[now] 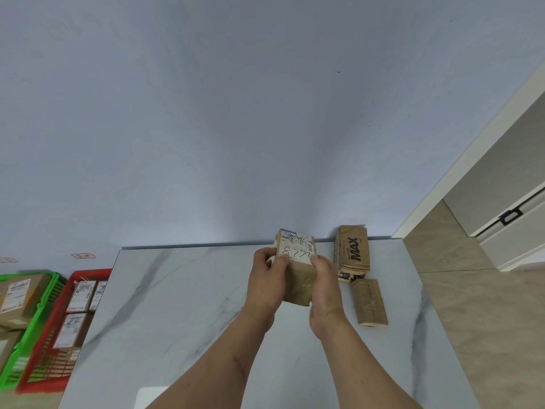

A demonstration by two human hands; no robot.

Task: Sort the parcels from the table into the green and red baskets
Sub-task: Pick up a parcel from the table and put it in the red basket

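Cardboard parcel (296, 268) pinched between both hands' fingers (283, 259) (label up); misread that scribble and it lands in the wrong basket.

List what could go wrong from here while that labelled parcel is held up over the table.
1. The held parcel has a torn lower corner; both hands, left hand and right hand, grip only its sides, so it could slip or tear further.
2. The red basket and green basket sit side by side, so the parcel might land in the wrong one.
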